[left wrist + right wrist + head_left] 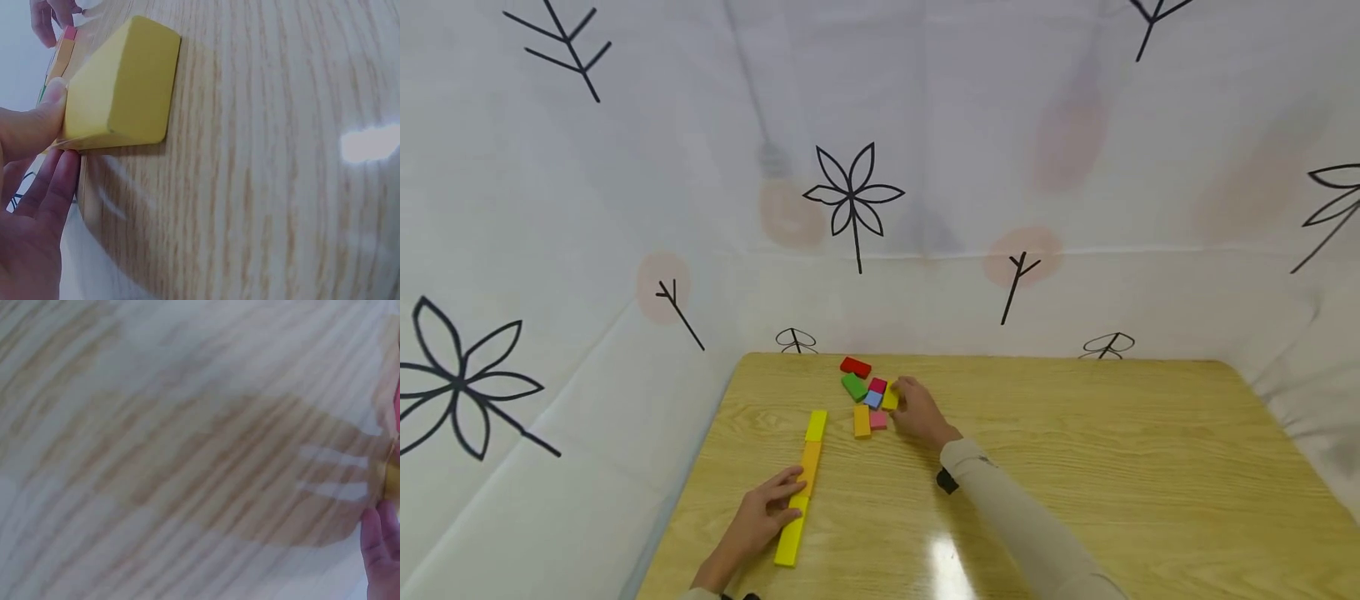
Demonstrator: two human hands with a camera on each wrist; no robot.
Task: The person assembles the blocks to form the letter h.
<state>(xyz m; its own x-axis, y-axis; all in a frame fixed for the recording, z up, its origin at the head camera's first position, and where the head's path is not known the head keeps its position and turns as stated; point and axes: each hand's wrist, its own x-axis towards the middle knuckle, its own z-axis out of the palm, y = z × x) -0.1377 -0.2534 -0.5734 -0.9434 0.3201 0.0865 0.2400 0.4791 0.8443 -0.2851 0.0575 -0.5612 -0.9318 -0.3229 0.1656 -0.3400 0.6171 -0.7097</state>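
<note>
On the left of the table, a yellow block, an orange block and a nearer yellow block lie end to end in a line. My left hand straddles this line where the orange and nearer yellow blocks meet. The left wrist view has its thumb against the nearer yellow block's side and its fingers along the other side. At the far cluster, my right hand holds another yellow block by its right side. Only a corner of that yellow block shows at the right wrist view's edge, by the fingertips.
Close about the right hand lie a red block, a green block, a crimson block, a blue block, an orange block and a pink block. A white printed curtain hangs behind the wooden table.
</note>
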